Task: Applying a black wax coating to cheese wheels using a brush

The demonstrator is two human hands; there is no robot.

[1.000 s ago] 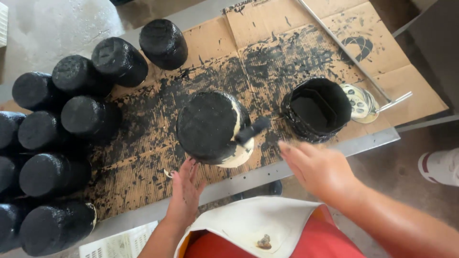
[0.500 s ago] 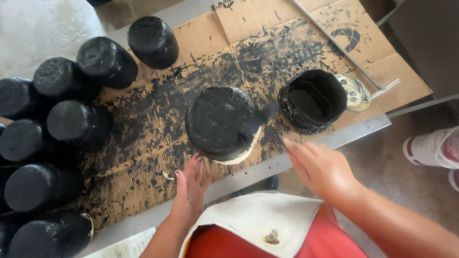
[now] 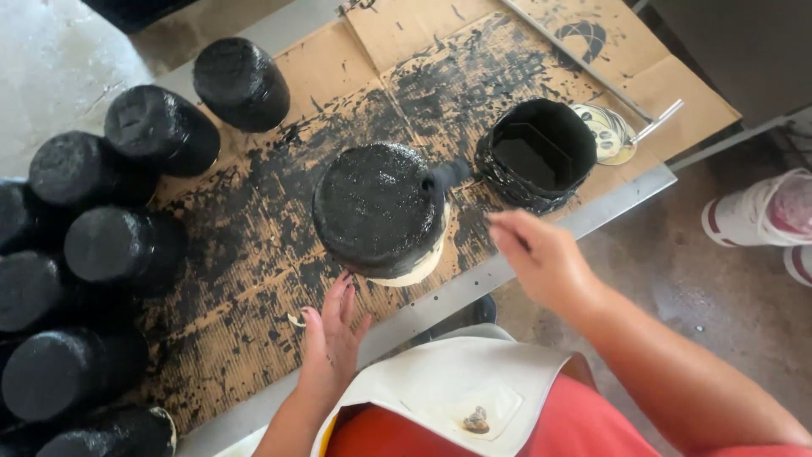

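Note:
An upturned cream pot (image 3: 378, 209), its top and most of its side coated black, stands in the middle of the paint-stained cardboard (image 3: 254, 279). My right hand (image 3: 541, 261) is closed on a thin brush whose black head (image 3: 446, 175) rests against the pot's right upper edge; the handle is blurred. My left hand (image 3: 330, 337) lies flat and empty on the cardboard with fingers apart, its fingertips just short of the pot's lower rim. To the right of the pot sits a black paint tub (image 3: 536, 157).
Several black-coated pots (image 3: 110, 245) crowd the left side, with one more (image 3: 241, 83) at the back. A round lid (image 3: 606, 131) and a metal rod (image 3: 584, 61) lie beyond the tub. The metal table edge (image 3: 474, 288) runs along the front. Another person's shoe (image 3: 757, 220) is on the floor at right.
The brush head has slid up the pot's right side toward its top edge, and my right hand has risen with it. My left hand has stayed by the pot's base.

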